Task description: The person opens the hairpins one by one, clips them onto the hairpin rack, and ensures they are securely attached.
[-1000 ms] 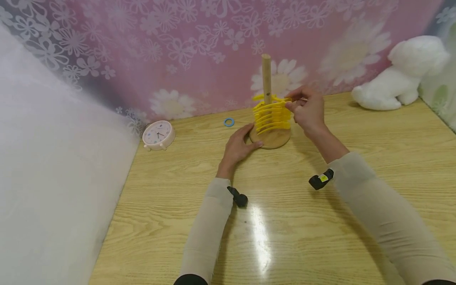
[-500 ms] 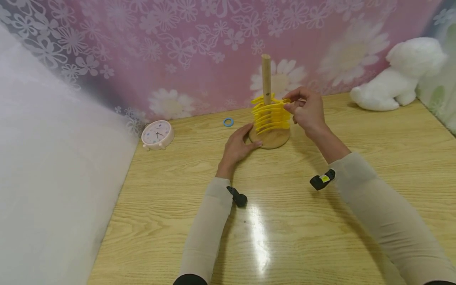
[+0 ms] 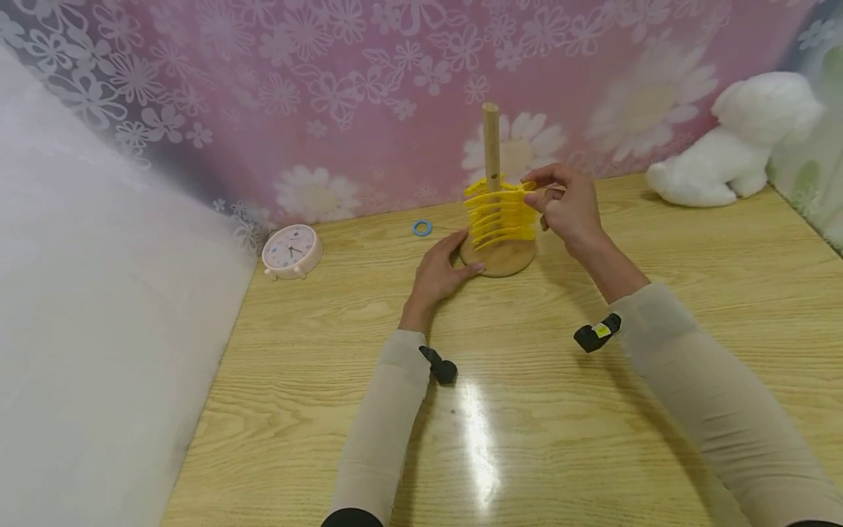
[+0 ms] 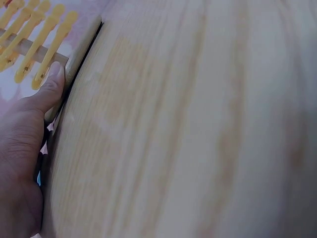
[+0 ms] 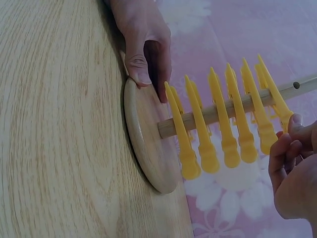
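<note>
A wooden stand has an upright dowel (image 3: pixel 491 146) on a round base (image 3: pixel 503 263). Several yellow plastic clips (image 5: pixel 242 126) are clamped along the dowel, one above another. My right hand (image 3: pixel 574 208) pinches the handle end of the topmost clip (image 5: pixel 273 91) between thumb and fingers, just below a small hole in the dowel. My left hand (image 3: pixel 440 272) holds the base by its left rim, with the thumb on top. In the left wrist view, the thumb of my left hand (image 4: pixel 25 134) lies at the base's edge beside the clips; its other fingers are hidden.
A blue ring (image 3: pixel 422 228) lies on the wooden table (image 3: pixel 309 395) left of the stand. A pink alarm clock (image 3: pixel 293 251) is farther left, by the white wall. On the right a white plush dog (image 3: pixel 737 139) sits against the floral backdrop (image 3: pixel 369 132).
The far end of the topmost clip has shifted slightly down and left against the dowel. Both hands keep nearly the same places and holds.
</note>
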Action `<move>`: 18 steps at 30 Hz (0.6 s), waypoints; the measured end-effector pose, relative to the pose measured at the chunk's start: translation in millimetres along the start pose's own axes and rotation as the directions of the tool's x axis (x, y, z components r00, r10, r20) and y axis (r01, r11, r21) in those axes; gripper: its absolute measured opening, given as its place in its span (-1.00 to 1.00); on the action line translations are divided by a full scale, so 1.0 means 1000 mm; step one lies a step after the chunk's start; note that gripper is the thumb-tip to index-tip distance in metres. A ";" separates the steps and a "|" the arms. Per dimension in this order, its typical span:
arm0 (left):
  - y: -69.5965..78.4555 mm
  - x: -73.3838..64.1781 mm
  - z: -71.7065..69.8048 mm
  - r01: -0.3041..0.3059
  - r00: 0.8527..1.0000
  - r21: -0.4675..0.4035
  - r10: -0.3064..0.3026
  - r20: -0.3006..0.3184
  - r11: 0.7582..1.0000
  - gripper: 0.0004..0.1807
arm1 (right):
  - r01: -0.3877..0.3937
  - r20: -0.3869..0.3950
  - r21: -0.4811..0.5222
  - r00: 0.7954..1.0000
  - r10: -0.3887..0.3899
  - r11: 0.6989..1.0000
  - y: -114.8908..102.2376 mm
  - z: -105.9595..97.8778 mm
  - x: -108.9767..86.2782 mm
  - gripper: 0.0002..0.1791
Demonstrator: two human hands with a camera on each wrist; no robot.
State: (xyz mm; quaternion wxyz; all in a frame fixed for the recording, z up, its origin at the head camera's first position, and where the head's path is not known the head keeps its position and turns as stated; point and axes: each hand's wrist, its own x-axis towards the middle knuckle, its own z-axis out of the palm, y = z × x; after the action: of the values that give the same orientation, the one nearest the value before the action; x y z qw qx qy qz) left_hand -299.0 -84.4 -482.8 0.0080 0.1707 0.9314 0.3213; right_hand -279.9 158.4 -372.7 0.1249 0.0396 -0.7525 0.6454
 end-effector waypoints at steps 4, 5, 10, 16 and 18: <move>0.001 0.000 0.000 0.001 1.000 -0.002 -0.001 -0.004 1.000 -0.08 | -0.006 0.013 0.014 1.000 0.005 1.000 0.001 -0.002 0.000 -0.77; 0.001 0.000 0.000 0.001 1.000 -0.003 -0.001 -0.005 1.000 -0.08 | -0.006 0.019 0.024 1.000 0.006 1.000 0.002 -0.002 0.000 -0.76; 0.001 0.000 0.001 0.006 1.000 -0.007 -0.006 0.000 1.000 -0.08 | -0.009 0.043 0.072 0.999 0.006 0.997 0.005 -0.004 -0.001 -0.72; 0.001 -0.001 0.000 0.005 1.000 -0.015 -0.005 0.005 1.000 -0.09 | -0.011 0.063 0.153 0.998 0.001 0.988 0.007 -0.007 -0.003 -0.63; 0.001 -0.001 0.000 -0.001 1.000 -0.014 0.001 0.005 1.000 -0.09 | -0.010 0.065 0.183 0.998 -0.002 0.983 0.007 -0.008 -0.003 -0.63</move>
State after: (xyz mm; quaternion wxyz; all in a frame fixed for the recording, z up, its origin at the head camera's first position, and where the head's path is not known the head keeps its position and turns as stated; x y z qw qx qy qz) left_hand -297.7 -84.0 -481.9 0.0115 0.1718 0.9292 0.3272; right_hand -277.2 166.8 -379.3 0.0949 0.0703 -0.6937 0.7106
